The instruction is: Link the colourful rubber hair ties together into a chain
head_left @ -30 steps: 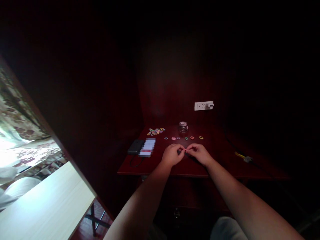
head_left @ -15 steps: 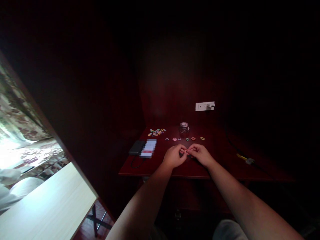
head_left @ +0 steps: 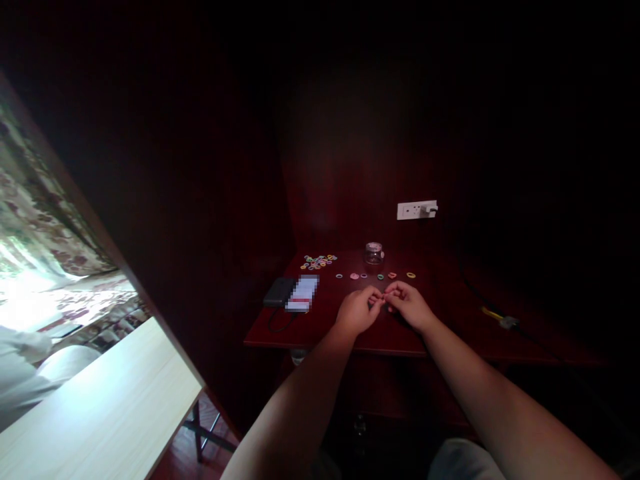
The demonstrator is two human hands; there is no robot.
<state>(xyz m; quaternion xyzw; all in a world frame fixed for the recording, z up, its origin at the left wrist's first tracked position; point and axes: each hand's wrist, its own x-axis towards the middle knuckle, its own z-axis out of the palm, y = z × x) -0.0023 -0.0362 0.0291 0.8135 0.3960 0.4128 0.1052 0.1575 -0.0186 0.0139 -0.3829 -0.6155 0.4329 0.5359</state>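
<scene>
My left hand [head_left: 357, 310] and my right hand [head_left: 410, 304] meet over the dark red table [head_left: 450, 320], fingertips pinched together on a tiny reddish thing, perhaps a small ring; it is too small to name surely. Just beyond the hands lies a row of small coloured rings [head_left: 375, 275]. A heap of more coloured rings [head_left: 319, 261] sits at the back left. A small glass jar [head_left: 373, 253] stands upright behind the row.
A dark flat device [head_left: 279, 292] with a cable and a blurred card [head_left: 302, 294] lie at the table's left. A white wall socket [head_left: 416, 210] is on the back wall. A yellow-tipped cable [head_left: 495, 317] lies at right. A pale wooden table [head_left: 95, 407] stands lower left.
The view has shifted slightly, so everything sits a bit further right. Both hands stay pinched together, with only small finger movement.
</scene>
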